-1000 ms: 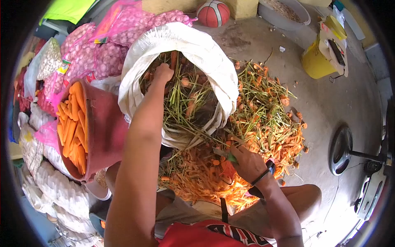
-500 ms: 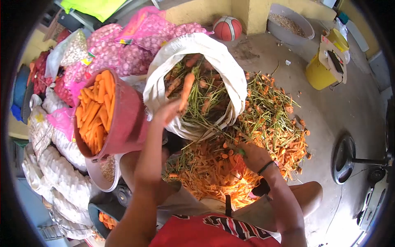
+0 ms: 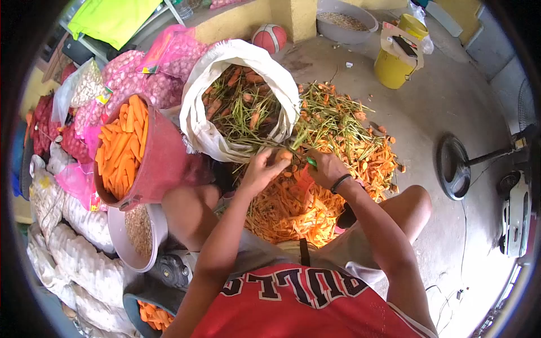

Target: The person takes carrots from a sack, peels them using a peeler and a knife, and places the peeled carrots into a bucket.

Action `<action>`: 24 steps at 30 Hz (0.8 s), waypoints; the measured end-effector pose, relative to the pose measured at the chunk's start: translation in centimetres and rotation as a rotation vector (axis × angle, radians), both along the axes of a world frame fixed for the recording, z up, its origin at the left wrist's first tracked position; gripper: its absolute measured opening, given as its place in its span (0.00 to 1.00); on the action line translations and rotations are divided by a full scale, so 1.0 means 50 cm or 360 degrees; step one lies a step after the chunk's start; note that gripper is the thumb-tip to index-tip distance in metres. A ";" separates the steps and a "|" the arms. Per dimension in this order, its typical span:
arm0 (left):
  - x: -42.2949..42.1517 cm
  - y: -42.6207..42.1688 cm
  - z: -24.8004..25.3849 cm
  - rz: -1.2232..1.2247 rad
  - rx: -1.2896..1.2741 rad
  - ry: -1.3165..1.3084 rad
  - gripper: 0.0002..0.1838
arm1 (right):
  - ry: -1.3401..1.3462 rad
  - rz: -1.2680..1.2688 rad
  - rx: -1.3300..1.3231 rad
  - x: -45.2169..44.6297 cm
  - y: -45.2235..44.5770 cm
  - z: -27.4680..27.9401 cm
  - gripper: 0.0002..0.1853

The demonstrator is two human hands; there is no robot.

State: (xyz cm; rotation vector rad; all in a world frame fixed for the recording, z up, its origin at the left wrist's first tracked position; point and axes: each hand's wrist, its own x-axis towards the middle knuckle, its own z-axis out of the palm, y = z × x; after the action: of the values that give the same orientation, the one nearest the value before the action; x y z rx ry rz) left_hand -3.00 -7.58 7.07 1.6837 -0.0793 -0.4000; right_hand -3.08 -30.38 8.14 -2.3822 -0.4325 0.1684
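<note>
Carrot (image 3: 284, 154), central in the view, is lying in the grip of the left hand (image 3: 262, 172), just in front of the open white sack and above the peelings. At far left, pale sacks (image 3: 90, 259) are slumping against one another, and pink mesh bags (image 3: 121, 73) of bulbs are leaning behind them, below a bright green cloth (image 3: 112, 19). Next, a tilted red bucket (image 3: 174, 163) is holding smooth orange carrots (image 3: 121, 152); a pale basin (image 3: 115, 236) and a dark tub (image 3: 132, 310) are standing nearer the person. The white sack (image 3: 194, 112) is gaping upward, showing rough carrots and green stalks, while a red-and-white ball (image 3: 269, 38) is resting beyond it by the yellow wall (image 3: 304, 19). A broad heap of peelings (image 3: 304, 208), stalks and cut ends is covering the grey floor (image 3: 428, 112) before the person. Farther right, a yellow bucket (image 3: 389, 70) is standing upright, and a round black base (image 3: 453, 166) is carrying a pole. The gripped piece is showing a rounded, dull orange end; its remainder is being hidden by the fingers. The left hand is closing around it; the right hand (image 3: 329, 169) is gripping a green-handled tool (image 3: 311, 161), whose blade is appearing too small to describe.
</note>
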 end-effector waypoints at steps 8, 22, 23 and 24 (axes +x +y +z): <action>-0.062 -0.027 -0.007 -0.0036 0.0008 -0.0187 0.17 | 0.0012 0.0087 -0.0134 -0.033 0.006 -0.003 0.19; -0.062 0.058 0.066 0.0227 -0.0522 0.0124 0.20 | 0.0625 0.0240 -0.0987 0.021 -0.070 -0.173 0.19; -0.071 0.074 0.070 0.0273 -0.0663 0.0235 0.20 | 0.0562 0.0238 -0.0940 0.019 -0.065 -0.174 0.18; -0.080 0.080 0.063 0.0206 -0.0588 0.0273 0.20 | 0.0719 0.0233 -0.0872 0.017 -0.052 -0.118 0.18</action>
State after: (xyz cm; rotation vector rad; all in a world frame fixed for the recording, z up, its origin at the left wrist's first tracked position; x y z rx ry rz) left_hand -6.98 -3.57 10.21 1.2785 0.0784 -0.4032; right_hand -2.24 -32.96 2.25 -2.7206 -0.3730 0.9791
